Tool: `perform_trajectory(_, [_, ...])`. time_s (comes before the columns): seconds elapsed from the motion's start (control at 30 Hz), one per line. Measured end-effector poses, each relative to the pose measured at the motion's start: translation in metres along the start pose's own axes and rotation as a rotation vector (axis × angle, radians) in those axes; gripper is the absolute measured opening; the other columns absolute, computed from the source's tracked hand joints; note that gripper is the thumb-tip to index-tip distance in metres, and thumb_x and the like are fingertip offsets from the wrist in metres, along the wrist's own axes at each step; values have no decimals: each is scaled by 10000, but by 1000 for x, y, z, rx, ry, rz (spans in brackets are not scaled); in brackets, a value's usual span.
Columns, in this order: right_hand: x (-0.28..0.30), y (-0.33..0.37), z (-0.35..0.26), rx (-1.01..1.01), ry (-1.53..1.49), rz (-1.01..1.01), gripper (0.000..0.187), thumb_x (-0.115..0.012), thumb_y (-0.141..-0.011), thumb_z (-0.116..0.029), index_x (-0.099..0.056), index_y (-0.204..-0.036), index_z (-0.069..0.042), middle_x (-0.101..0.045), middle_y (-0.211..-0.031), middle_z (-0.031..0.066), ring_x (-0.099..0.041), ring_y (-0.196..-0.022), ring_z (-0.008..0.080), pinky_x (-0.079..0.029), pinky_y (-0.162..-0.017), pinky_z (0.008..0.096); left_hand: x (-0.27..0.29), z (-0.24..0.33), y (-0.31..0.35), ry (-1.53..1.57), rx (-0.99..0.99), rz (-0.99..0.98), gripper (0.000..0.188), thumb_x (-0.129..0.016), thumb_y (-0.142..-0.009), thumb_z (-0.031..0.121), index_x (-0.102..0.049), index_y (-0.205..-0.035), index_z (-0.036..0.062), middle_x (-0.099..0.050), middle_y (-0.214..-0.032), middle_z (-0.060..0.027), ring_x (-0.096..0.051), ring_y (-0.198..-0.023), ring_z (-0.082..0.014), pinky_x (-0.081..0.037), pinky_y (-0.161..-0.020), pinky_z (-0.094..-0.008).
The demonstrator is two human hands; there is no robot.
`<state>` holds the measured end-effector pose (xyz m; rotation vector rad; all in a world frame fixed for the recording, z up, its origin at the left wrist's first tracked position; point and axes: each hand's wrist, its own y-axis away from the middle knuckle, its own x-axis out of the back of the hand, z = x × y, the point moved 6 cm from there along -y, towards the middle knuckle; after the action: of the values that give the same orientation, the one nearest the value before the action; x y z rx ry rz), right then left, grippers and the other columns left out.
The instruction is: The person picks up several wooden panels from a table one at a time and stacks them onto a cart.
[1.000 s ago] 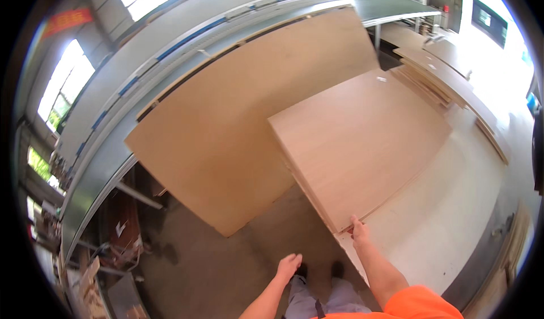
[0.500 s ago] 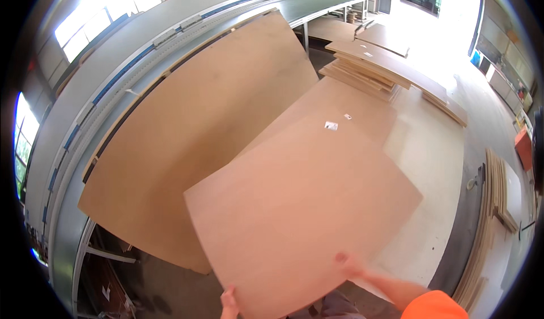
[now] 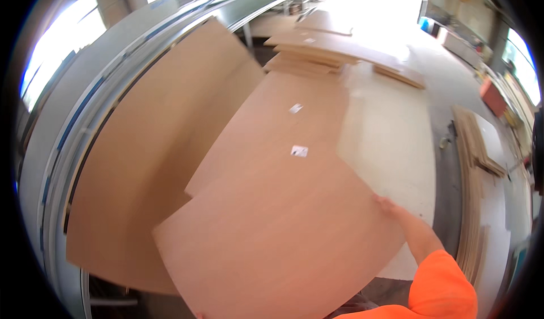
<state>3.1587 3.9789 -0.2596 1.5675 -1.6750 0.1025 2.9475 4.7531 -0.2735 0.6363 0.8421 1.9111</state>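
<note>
A reddish-brown wood panel (image 3: 272, 228) is tilted in front of me, with a small white label (image 3: 299, 150) near its far edge. My right hand (image 3: 387, 204) grips its right edge, the thumb side on top and the other fingers hidden underneath. Only a sliver of my left hand (image 3: 200, 316) shows at the panel's lower left edge, at the bottom of the view; it holds that edge. Just beyond lies another brown panel (image 3: 255, 120) with its own label, partly covered by the held one.
On the left a large brown sheet (image 3: 136, 166) leans against a long grey machine (image 3: 73, 132). Stacked panels (image 3: 317, 49) stand beyond, on a pale board (image 3: 391, 149). More panels (image 3: 467, 188) stand at the right, and a green-topped table (image 3: 255, 7) at the back.
My right hand has moved from over the panel's near part to its right edge. The held panel has shifted left and down in the picture, while the whole view has swung right.
</note>
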Motion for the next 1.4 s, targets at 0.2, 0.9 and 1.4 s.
perform_trajectory(0.2, [29,107,17,-309,-14,35,598,-367,-882,-552,-553,-1188,-73,-576,-1137,147,-510,-1058,252,-377,-936,388,-98,98,-23,-166,-180,-171,511,-543,-857,353,-491,-1181,-38,-553,-1151,-131,-504,-1075,-255,-398,-930,-394])
perform_trajectory(0.9, [93,705,471,-684,-1142,1147,539,-504,-860,-454,-622,-1027,45,-635,-988,97,-561,-921,188,-409,-824,332,-668,-15,305,-764,-555,-964,497,-584,-839,357,-545,-1114,-55,-595,-1064,-123,-558,-961,-216,-447,-847,-343])
perform_trajectory(1.4, [37,940,648,-742,-1487,1861,616,-458,-855,-468,-452,-1271,-14,-486,-1282,116,-457,-1164,265,-321,-989,399,-1106,-398,586,-1141,-721,-1398,534,-549,-853,463,-628,-961,-54,-631,-859,-59,-560,-727,-131,-456,-635,-284])
